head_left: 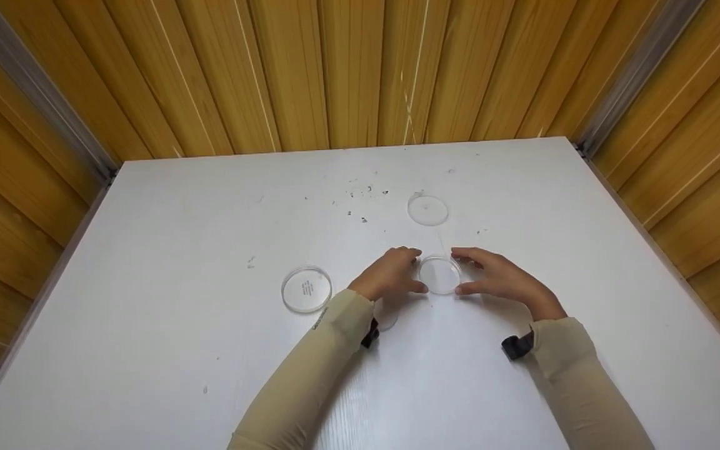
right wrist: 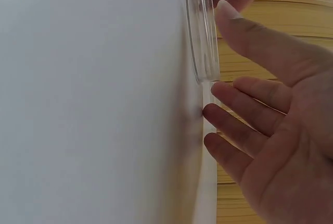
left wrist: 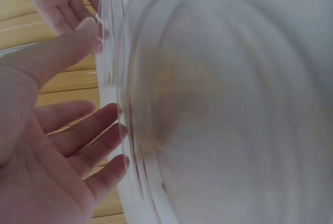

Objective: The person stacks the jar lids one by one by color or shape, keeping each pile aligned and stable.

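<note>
A clear round petri dish (head_left: 440, 275) lies on the white table between the two hands. My left hand (head_left: 394, 274) is at its left side, thumb and fingertips close to the rim. On the opposite side, my right hand (head_left: 500, 275) has its thumb tip right at the rim and the other fingers spread. The right wrist view shows the dish (right wrist: 204, 36) edge-on, with the fingers fairly straight. Another clear dish (head_left: 387, 317) is partly hidden under the left wrist; a large clear dish (left wrist: 234, 104) fills the near side of the left wrist view.
A clear dish with small printed text (head_left: 307, 289) lies left of the left forearm. Farther back is another clear round piece (head_left: 427, 210). Small dark specks (head_left: 364, 219) dot the table (head_left: 166, 300). Yellow wood-look panels (head_left: 347, 75) rise behind and at both sides.
</note>
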Demonstrator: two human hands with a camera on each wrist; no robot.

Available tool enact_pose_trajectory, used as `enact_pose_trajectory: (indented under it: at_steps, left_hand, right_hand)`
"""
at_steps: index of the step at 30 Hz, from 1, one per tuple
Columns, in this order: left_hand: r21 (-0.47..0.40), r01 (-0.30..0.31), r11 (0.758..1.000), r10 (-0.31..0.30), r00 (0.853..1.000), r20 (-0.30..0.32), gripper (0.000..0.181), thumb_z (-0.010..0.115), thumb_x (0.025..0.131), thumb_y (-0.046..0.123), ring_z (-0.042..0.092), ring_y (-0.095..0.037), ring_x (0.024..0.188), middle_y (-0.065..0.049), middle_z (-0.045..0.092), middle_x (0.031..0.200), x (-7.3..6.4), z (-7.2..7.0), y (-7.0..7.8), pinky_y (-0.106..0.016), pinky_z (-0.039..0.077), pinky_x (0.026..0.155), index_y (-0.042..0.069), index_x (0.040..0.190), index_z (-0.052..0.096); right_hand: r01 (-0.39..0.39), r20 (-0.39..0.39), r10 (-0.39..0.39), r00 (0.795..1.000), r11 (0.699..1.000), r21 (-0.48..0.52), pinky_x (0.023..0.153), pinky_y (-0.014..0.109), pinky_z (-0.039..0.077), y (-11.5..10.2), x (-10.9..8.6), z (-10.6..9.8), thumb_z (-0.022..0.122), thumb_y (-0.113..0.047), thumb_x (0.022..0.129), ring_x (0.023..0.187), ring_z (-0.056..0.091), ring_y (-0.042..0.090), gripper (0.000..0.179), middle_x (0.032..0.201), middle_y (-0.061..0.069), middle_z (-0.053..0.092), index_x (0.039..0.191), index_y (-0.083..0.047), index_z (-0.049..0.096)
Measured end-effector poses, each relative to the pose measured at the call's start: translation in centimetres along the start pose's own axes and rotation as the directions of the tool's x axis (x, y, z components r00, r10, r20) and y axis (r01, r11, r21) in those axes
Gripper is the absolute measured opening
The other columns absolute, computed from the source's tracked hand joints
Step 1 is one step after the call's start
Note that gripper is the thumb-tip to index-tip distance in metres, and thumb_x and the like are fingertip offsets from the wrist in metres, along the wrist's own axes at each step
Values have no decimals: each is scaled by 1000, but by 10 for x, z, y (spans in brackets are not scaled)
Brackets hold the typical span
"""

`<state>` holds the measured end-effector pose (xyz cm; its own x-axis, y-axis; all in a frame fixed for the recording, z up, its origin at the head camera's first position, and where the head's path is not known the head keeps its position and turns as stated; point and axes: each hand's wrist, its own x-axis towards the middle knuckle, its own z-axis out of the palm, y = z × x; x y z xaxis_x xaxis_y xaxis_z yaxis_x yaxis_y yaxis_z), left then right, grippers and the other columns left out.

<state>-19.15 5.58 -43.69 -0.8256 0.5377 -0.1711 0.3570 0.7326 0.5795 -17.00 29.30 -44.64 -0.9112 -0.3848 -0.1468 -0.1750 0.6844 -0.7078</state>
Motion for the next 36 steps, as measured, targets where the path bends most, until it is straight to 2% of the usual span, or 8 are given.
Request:
enact_pose_trajectory:
  at_steps: [9,16,21,25,27,32,36]
  left_hand:
    - [121,-42,992,48,998,-49,60,79,77,18,56,-22,115,-6,63,124,-1,7,3,-33,47,98,7,132,58]
    - [140,-32,990,42,997,-68,60,80,77,16,57,-23,116,-6,63,124,-2,9,4,-38,47,99,8,131,58]
    - [79,-38,996,44,996,-75,61,80,77,13,57,-23,118,-9,62,126,-2,7,3,-32,45,102,5,133,57]
    - [-7,-55,998,54,996,-77,61,78,78,10,56,-23,119,-12,61,127,-3,4,0,-31,44,105,1,133,55]
    - [-24,-70,997,68,995,-77,60,78,78,9,57,-24,118,-13,61,126,-4,2,-2,-31,44,104,-1,133,54]
    - [-31,-101,994,98,991,-89,60,78,80,13,56,-24,119,-14,59,126,-10,-3,-7,-30,44,104,-1,133,54]
    - [-116,-112,987,99,988,-115,60,77,80,12,55,-25,121,-13,58,127,-16,-10,-11,-33,44,104,0,134,54]
  right_hand:
    - [-12,-6,12,1000,999,-33,113,51,30,-4,0,6,80,-28,77,138,38,32,77,146,11,47,143,-12,46]
    - [39,-27,-41,999,998,-54,111,52,32,-3,1,8,81,-28,76,135,41,34,75,143,14,50,141,-8,48]
    - [81,-35,-82,996,996,-40,109,52,36,-3,1,7,80,-26,77,131,46,34,72,139,14,54,139,-6,50]
    - [92,-21,-91,996,995,35,106,49,40,-6,2,6,80,-23,78,127,52,33,70,137,14,55,138,-5,50]
    - [97,-10,-96,995,993,73,105,46,42,-7,2,6,80,-23,78,126,53,33,70,137,14,55,138,-4,50]
    - [125,-3,-126,992,984,123,104,43,44,-11,4,6,79,-24,79,125,53,33,70,137,15,53,138,-2,49]
    - [142,-3,-143,990,979,147,105,41,43,-16,7,4,78,-23,80,127,51,35,68,140,16,50,137,-1,50]
